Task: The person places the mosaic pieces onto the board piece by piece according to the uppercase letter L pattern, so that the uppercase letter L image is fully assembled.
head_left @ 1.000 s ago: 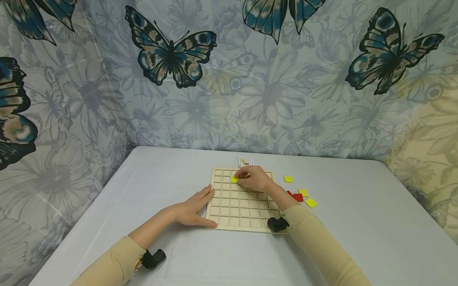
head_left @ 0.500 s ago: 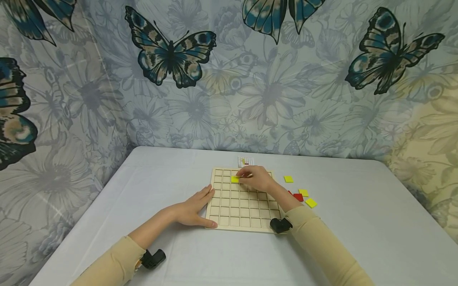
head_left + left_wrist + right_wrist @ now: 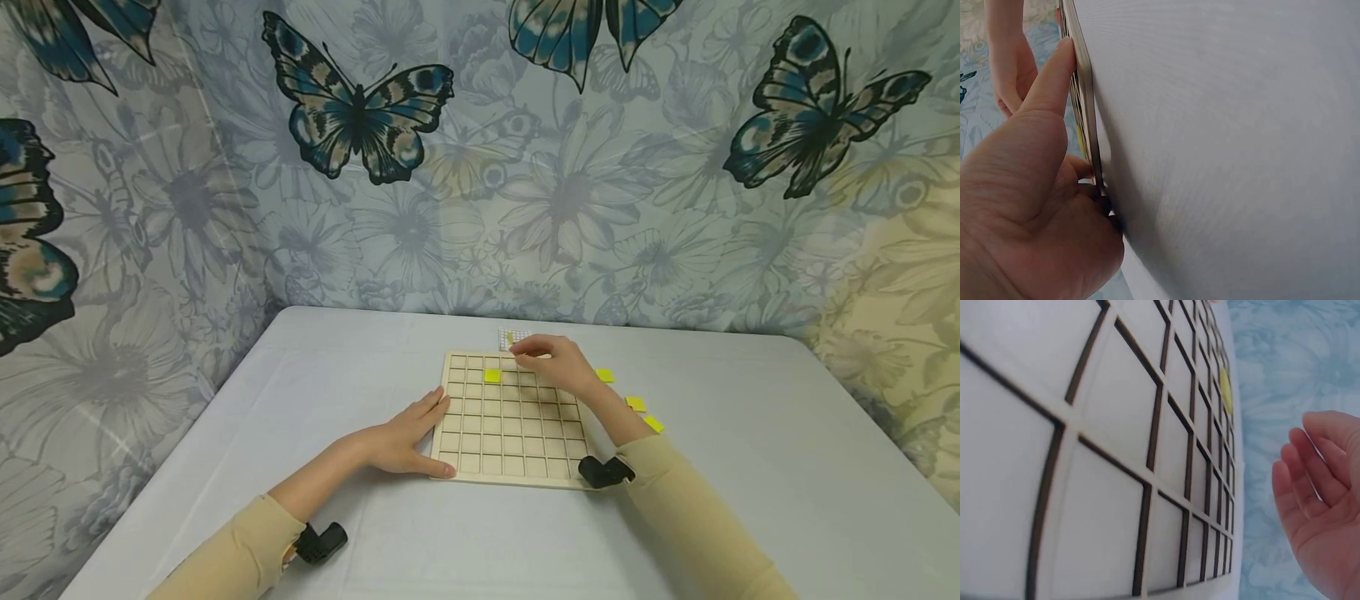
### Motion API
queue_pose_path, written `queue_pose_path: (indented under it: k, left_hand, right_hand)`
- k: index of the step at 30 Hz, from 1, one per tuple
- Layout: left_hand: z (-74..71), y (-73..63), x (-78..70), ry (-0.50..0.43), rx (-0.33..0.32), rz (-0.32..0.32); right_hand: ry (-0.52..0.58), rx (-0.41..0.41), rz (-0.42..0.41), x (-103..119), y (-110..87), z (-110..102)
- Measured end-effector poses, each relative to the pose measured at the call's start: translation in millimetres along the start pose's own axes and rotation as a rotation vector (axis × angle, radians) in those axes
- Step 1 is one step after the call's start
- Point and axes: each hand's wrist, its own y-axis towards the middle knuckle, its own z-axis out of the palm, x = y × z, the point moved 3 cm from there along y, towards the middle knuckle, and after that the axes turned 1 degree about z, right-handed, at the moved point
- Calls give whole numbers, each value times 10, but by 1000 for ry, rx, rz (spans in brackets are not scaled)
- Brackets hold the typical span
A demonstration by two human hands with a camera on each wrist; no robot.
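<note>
Head view: a gridded board (image 3: 487, 450), the left hand (image 3: 405, 437) spread against its left edge; the right hand (image 3: 553, 363), loosely bent, empty, above its far side. One yellow tile (image 3: 492, 377) sits in a cell, seemingly placed; another would need pinching.

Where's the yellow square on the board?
In the head view, the yellow square lies near the far edge of the wooden board, third column from the left, left of the right hand.

Small printed card (image 3: 505, 340) partly hidden behind right grip (image 3: 557, 363)
</note>
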Motion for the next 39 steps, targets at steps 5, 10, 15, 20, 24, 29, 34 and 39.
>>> queue_pose_path:
  k: [5, 10, 15, 20, 24, 29, 34, 39]
  left_hand:
    - [2, 6, 10, 8, -1, 4]
    - [7, 10, 21, 3, -5, 4]
    - [9, 5, 25, 3, -6, 3]
    - [7, -1, 24, 8, -7, 7]
    - [4, -4, 15, 3, -3, 12]
    - [3, -4, 12, 3, -4, 15]
    - [12, 1, 19, 5, -14, 30]
    - [20, 13, 32, 18, -10, 24]
  right_hand:
    - [58, -42, 37, -53, -66, -175]
    - [130, -78, 119, -163, -125, -311]
    - [175, -86, 150, -256, -185, -392]
    - [169, -87, 161, -304, -258, -447]
    - [116, -97, 169, -349, -297, -495]
    - [-31, -99, 144, -444, -345, -554]
    - [-151, -98, 121, -543, -406, -612]
    - [-235, -92, 140, -617, -447, -657]
